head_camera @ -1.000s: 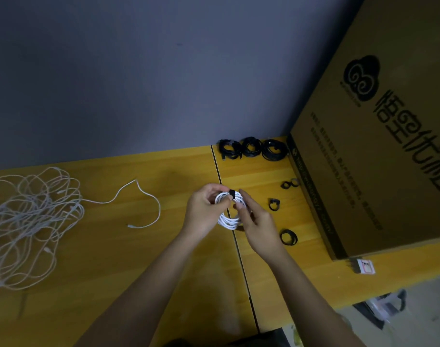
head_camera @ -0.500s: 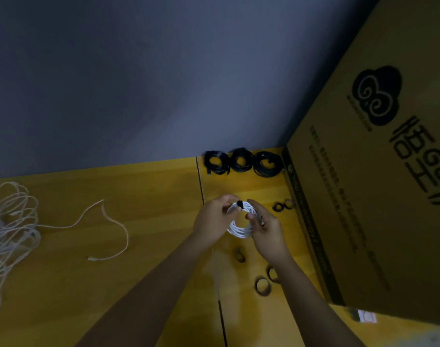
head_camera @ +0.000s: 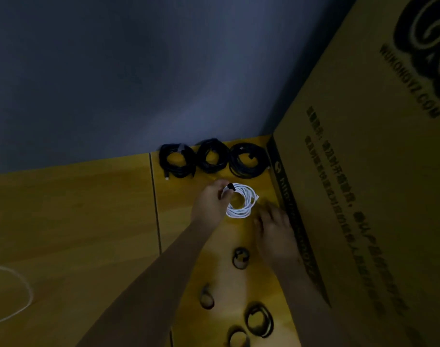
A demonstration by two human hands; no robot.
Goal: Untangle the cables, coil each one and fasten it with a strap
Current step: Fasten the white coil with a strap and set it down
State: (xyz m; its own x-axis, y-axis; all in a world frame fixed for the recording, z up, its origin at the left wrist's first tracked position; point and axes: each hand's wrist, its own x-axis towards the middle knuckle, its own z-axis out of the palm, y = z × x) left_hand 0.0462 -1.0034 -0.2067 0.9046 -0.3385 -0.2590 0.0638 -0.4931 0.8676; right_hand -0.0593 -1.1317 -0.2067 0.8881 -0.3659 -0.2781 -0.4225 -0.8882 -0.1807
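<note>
A white coiled cable (head_camera: 241,204) with a black strap (head_camera: 231,187) around it lies low over the yellow table (head_camera: 89,221), just in front of three black coiled cables (head_camera: 211,159) lined up at the wall. My left hand (head_camera: 209,206) pinches the white coil at the strap. My right hand (head_camera: 274,229) is off the coil, to its right, fingers relaxed and holding nothing. Several loose black straps (head_camera: 240,257) lie on the table nearer to me.
A big cardboard box (head_camera: 364,196) stands along the right side, close to my right hand. A loose end of white cable (head_camera: 16,291) shows at the left edge. A grey wall (head_camera: 139,71) closes the back.
Both hands carried the strapped white coil away toward the black coils at the wall. My right hand let go of it. The view swung right, so the white tangle left the frame.
</note>
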